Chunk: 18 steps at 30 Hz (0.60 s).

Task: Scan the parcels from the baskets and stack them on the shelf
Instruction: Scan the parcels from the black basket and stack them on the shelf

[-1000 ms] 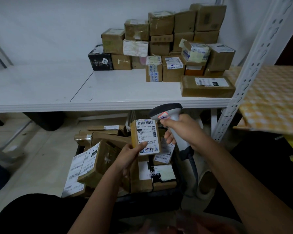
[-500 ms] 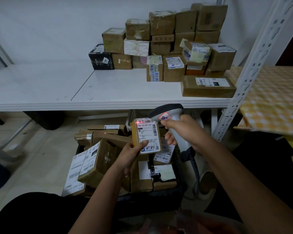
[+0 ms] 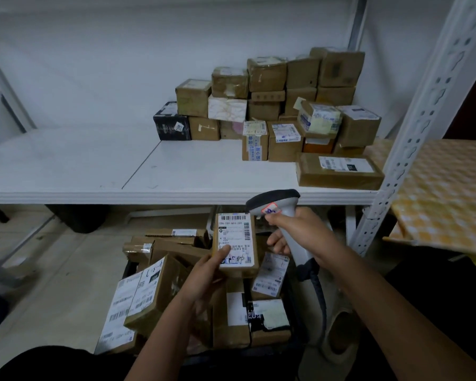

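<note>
At frame centre, the parcel is pinched by the left hand; the scanner, gripped by the right hand, should be aimed steadily at the top barcode.

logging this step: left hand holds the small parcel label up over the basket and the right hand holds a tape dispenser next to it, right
Not quite: the right hand holds a barcode scanner, not a tape dispenser. The head view shows it beside the small parcel that the left hand holds label up over the basket.
</note>
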Available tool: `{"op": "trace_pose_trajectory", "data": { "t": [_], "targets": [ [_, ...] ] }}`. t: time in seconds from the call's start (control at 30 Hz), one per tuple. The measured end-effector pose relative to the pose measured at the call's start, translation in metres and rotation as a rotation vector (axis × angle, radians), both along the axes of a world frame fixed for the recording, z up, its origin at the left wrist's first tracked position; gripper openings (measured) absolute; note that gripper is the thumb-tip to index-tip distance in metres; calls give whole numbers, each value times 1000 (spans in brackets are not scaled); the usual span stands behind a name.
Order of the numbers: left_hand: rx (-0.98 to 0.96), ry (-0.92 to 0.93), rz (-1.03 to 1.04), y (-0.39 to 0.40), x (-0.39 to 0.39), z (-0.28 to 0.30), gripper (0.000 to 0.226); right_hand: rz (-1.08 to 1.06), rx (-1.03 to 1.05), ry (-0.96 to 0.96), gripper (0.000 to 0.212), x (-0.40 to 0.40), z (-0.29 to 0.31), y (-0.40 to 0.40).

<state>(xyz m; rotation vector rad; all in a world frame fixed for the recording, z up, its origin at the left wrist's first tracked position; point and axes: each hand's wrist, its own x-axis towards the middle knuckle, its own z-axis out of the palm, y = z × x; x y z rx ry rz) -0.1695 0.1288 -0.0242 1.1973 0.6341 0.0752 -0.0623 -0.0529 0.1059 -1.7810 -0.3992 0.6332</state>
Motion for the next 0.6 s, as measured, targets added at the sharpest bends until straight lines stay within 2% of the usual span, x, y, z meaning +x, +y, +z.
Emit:
{"op": "trace_pose_trajectory", "data": {
  "t": [0.13,0.33,0.47,0.6],
  "targets": [
    [-45,-66,-3,11,-3,36,52,-33,14,-77,23,29,21,9],
    [24,-176,36,36,11,95,48,-74,6,-170,22,77,50,21],
    [63,-196,51,63,57,133,38,-117,-7,-206,32,117,71,30],
    [8,-271,24,105,125,178,37,-136,-30,-234,40,154,87,40]
  ]
}}
